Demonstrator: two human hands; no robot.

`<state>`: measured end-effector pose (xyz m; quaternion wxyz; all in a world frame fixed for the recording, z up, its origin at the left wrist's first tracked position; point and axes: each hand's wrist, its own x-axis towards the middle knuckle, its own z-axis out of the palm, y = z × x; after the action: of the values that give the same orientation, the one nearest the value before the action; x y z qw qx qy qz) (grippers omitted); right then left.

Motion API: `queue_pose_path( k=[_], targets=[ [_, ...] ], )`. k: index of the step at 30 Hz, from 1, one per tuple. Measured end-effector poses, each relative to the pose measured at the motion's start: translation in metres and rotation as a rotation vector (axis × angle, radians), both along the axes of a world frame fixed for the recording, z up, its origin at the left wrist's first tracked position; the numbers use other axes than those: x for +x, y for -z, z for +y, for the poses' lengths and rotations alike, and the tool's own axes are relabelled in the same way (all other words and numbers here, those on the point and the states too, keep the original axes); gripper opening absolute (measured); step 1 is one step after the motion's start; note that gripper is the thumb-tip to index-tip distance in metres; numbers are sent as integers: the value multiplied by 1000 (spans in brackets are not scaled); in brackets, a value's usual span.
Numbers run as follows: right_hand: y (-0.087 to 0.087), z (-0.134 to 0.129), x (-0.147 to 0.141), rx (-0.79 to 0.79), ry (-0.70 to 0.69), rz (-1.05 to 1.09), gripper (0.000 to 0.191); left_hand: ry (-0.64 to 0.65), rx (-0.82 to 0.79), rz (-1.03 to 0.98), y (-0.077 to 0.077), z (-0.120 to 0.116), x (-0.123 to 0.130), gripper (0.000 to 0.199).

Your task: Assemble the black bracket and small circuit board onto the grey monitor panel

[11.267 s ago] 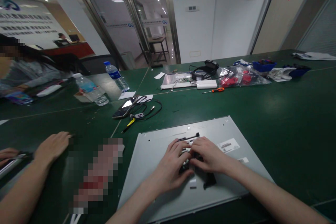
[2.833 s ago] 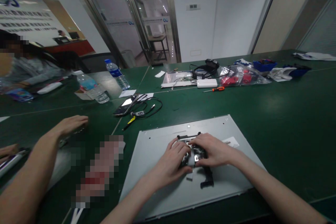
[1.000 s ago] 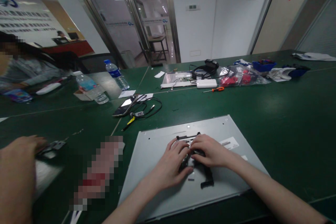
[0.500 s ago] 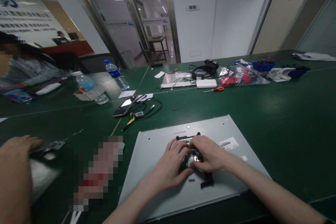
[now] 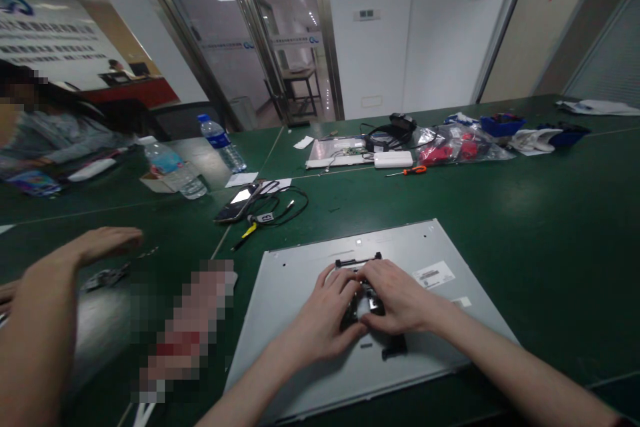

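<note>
A flat grey metal panel [image 5: 305, 347], like the back of a display panel, lies on the green table in front of me. On its middle sits a black part [image 5: 374, 305] with shiny spots and a bracket-like end. My left hand [image 5: 333, 310] curls around this part's left side, thumb toward me. My right hand [image 5: 397, 297] closes over its right side, and the fingertips of both hands nearly meet. My fingers hide much of the part. A black strip [image 5: 357, 260] shows just beyond my fingertips, and a white label [image 5: 434, 274] is beside my right wrist.
Another person's arm [image 5: 45, 320] reaches in at the left, near small metal pieces [image 5: 107, 277]. Beyond the panel are a phone [image 5: 239, 203], coiled cable [image 5: 300, 203], water bottles [image 5: 223, 143], an orange-handled screwdriver [image 5: 414, 171] and bagged red items [image 5: 450, 147].
The other person's hand at the left has lifted off the small metal pieces and moved right. My right hand has shifted slightly on the black part; my left stays put.
</note>
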<state>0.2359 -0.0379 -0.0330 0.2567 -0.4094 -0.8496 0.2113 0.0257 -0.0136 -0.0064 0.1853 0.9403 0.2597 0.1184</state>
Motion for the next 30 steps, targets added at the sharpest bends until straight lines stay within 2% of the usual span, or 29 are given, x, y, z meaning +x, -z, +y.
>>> queue_pose_path(
  k=[7,12,19,30],
  targets=[
    [6,-1,-3,17,-16,48,55,-1,-15,17,-5,-1,1,42],
    [6,-2,-3,7,-30,76,66,-8,-20,36,-5,-2,2,49],
    [7,-2,-2,-2,-18,65,78,-8,-15,12,-6,-3,2,49],
    [8,-1,0,-24,-18,20,84,-14,-2,73,-4,-1,0,65]
  ],
)
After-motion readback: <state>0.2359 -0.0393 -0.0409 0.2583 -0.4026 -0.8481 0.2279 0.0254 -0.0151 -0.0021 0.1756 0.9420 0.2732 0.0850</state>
